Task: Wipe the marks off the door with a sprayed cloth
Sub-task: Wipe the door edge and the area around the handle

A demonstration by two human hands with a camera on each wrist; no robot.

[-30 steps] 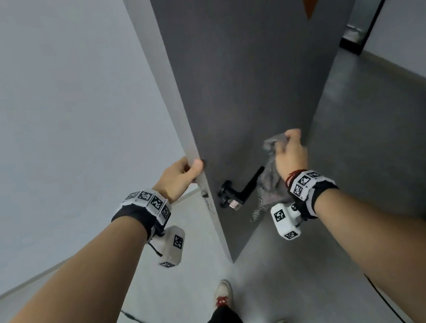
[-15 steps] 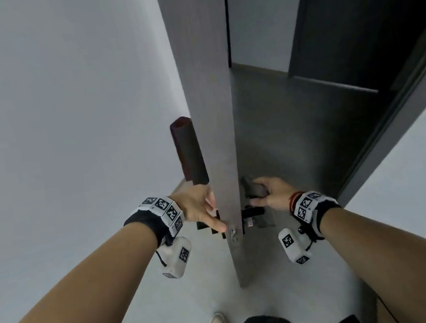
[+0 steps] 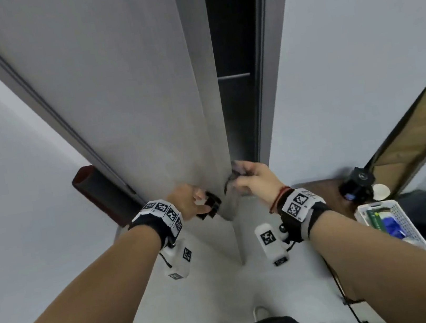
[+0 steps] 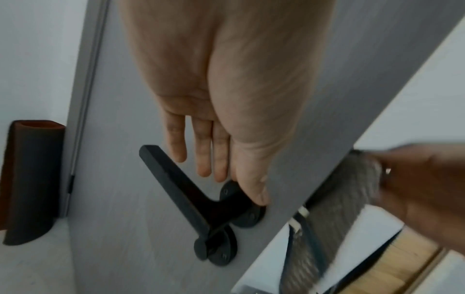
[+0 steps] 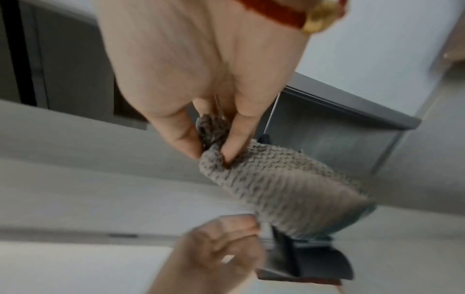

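The grey door point(image 3: 126, 91) stands edge-on in front of me, slightly ajar. My left hand point(image 3: 201, 201) is on its left face at the black lever handle point(image 3: 211, 205). In the left wrist view the left hand point(image 4: 226, 179) has straight fingers over the handle point(image 4: 181, 191), and the thumb tip lies on the round rose. My right hand point(image 3: 237, 181) is on the other side of the door's edge and pinches a grey knitted cloth point(image 3: 232, 179). In the right wrist view thumb and fingers point(image 5: 234, 139) pinch the cloth point(image 5: 276, 179), which hangs folded beside the door edge.
A dark red-brown roll point(image 3: 94, 190) leans against the wall left of the door. The dark frame gap point(image 3: 237, 74) opens right of the door edge. A white basket point(image 3: 406, 226), a black round device point(image 3: 356, 184) and a wood-framed board point(image 3: 422, 130) stand at the right.
The door has swung from showing its face to edge-on. My left hand left the door's edge and went to the handle on the left face. The right hand kept the cloth.
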